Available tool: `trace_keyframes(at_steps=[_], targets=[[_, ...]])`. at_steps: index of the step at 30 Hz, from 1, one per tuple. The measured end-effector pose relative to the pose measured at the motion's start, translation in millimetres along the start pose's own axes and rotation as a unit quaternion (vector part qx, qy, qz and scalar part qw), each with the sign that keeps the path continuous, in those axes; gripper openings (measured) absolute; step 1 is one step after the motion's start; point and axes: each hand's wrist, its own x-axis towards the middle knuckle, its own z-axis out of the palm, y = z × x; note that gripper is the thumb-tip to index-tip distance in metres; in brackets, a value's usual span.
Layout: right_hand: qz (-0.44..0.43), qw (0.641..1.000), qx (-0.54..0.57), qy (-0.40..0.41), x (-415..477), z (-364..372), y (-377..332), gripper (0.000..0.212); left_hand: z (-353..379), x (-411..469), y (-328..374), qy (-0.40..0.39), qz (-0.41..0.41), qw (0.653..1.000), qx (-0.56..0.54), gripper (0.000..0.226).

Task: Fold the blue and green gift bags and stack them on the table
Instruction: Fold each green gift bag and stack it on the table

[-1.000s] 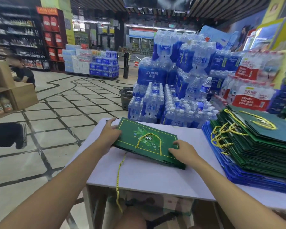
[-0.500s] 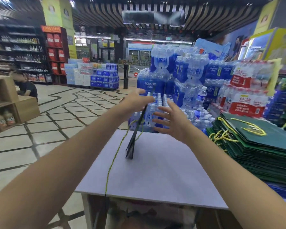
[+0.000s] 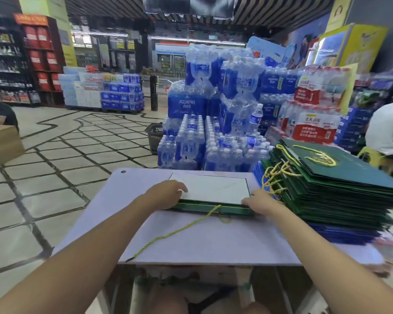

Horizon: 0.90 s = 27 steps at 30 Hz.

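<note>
Supermarket counter: pressing green gift bag flat, left hand and right hand gripping its near corners; next, probably lifting onto folded stack

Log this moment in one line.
green gift bag flat on table, white face up | left hand and right hand hold its near corners | stack of folded bags at right
</note>
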Motion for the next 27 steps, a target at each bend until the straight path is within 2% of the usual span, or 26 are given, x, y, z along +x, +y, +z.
trace_keyframes(at_steps=[3,5,7,9,11,13,16,19,21,23,25,27], targets=[[-0.076,0.968,-0.227,0.070,2.4,12.3,11.2,0.022,20.3,-6.4,-29.7,-0.007,0.018,1.000,-0.008,0.033],[-0.187,0.950,-0.226,0.103,-8.4,21.5,3.4,0.038,27.6,-10.1,-36.8,0.009,0.033,0.999,-0.008,0.035],[-0.313,0.934,-0.165,0.052,-30.0,33.8,-16.1,0.034,30.7,-11.6,-37.4,0.026,0.044,0.999,0.010,0.036],[-0.409,0.896,-0.163,-0.054,-56.0,52.4,-41.4,0.026,32.0,-15.3,-36.4,0.040,0.067,0.996,0.046,0.037],[-0.466,0.859,-0.161,-0.137,-80.1,76.9,-64.9,0.025,32.8,-19.1,-38.5,0.046,0.078,0.994,0.065,0.038],[-0.509,0.832,-0.144,-0.169,-92.9,103.3,-79.5,0.027,35.8,-21.9,-43.4,0.042,0.080,0.994,0.067,0.039],[-0.532,0.817,-0.132,-0.179,-98.3,134.1,-84.5,0.026,42.9,-27.3,-49.7,0.040,0.091,0.993,0.058,0.052],[-0.540,0.815,-0.119,-0.175,-96.8,138.1,-81.3,0.015,46.3,-30.5,-52.1,0.049,0.091,0.994,0.035,0.064],[-0.504,0.840,-0.105,-0.173,-92.0,126.6,-79.0,0.009,46.2,-31.0,-53.1,0.043,0.094,0.994,0.039,0.066],[-0.437,0.882,-0.051,-0.168,-78.8,107.7,-73.9,0.003,46.6,-31.2,-52.9,0.046,0.105,0.992,0.052,0.074],[-0.386,0.911,-0.009,-0.147,-60.4,86.5,-69.9,0.007,47.7,-31.1,-52.2,0.064,0.099,0.992,0.050,0.073],[-0.358,0.926,-0.041,-0.116,-43.6,68.0,-69.4,0.014,48.8,-30.4,-51.6,0.075,0.091,0.992,0.045,0.068]])
